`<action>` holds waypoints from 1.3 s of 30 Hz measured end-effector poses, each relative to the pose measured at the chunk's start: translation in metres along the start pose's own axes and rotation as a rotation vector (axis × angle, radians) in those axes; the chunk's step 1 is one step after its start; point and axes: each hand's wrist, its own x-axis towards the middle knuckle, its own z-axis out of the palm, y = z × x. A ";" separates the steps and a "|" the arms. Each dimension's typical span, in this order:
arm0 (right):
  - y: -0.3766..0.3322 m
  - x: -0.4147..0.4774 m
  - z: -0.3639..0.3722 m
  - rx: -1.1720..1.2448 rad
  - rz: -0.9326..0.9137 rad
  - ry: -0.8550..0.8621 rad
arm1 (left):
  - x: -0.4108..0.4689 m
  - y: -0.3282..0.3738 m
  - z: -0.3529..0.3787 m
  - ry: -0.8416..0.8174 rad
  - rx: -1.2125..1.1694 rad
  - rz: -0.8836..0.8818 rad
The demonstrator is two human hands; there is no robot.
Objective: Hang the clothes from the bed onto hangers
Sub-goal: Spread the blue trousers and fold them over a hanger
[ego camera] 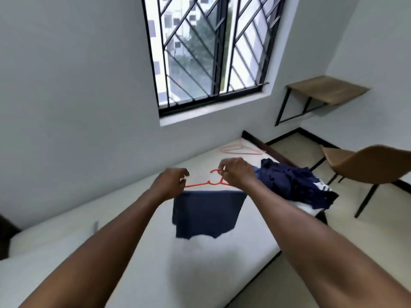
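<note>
Navy garment (209, 213) hangs draped over the orange hanger (200, 184), held above the middle of the bed (133, 218). I note my left hand (170, 184) gripping the hanger's shoulder, my right hand (236, 174) pinching its hook.

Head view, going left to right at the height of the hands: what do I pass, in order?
left hand → orange hanger → right hand → pile of dark blue clothes → brown chair. The navy garment hanging on the hanger is left out, since it overlaps the hanger.
</note>
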 end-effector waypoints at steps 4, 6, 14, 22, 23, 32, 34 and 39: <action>-0.004 -0.028 -0.115 -0.028 -0.079 -0.096 | -0.006 0.088 -0.052 -0.027 -0.056 0.173; -0.003 -0.055 -0.162 -0.023 -0.097 -0.084 | -0.015 0.134 -0.065 -0.092 -0.091 0.230; 0.039 -0.189 -0.303 0.059 -0.089 0.023 | -0.086 0.284 -0.070 -0.223 -0.323 0.508; 0.094 -0.374 -0.400 0.094 0.008 0.444 | -0.172 0.437 -0.045 -0.077 -0.514 0.682; 0.102 -0.395 -0.405 0.095 0.027 0.495 | -0.178 0.452 -0.045 -0.062 -0.535 0.707; 0.169 -0.591 -0.413 0.228 0.338 0.504 | -0.242 0.574 -0.079 -0.157 -0.655 0.956; 0.160 -0.631 -0.421 0.302 0.371 0.620 | -0.249 0.601 -0.087 -0.226 -0.681 1.034; 0.114 -0.718 -0.446 0.350 0.436 0.833 | -0.282 0.660 -0.106 -0.405 -0.785 1.218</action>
